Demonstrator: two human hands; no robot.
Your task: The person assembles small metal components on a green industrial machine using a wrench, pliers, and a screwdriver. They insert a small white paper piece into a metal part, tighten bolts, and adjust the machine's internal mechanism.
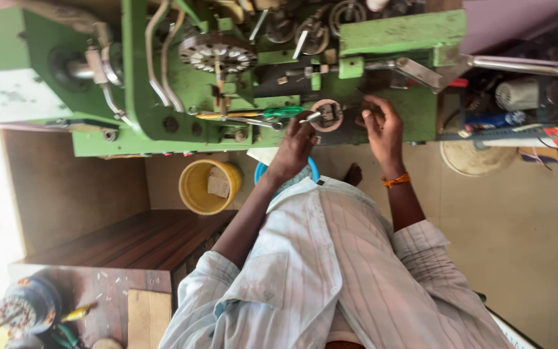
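Beige floor (524, 220), dark, perhaps wooden bench (143, 239)

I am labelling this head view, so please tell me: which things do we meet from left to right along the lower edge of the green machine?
Yellow bucket → green-handled screwdriver → left hand → round part → right hand → orange wristband → pale disc.

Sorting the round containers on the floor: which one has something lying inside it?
The yellow bucket, left of the person's left hand; a pale block lies in it. The blue-rimmed one is mostly hidden by the arm.
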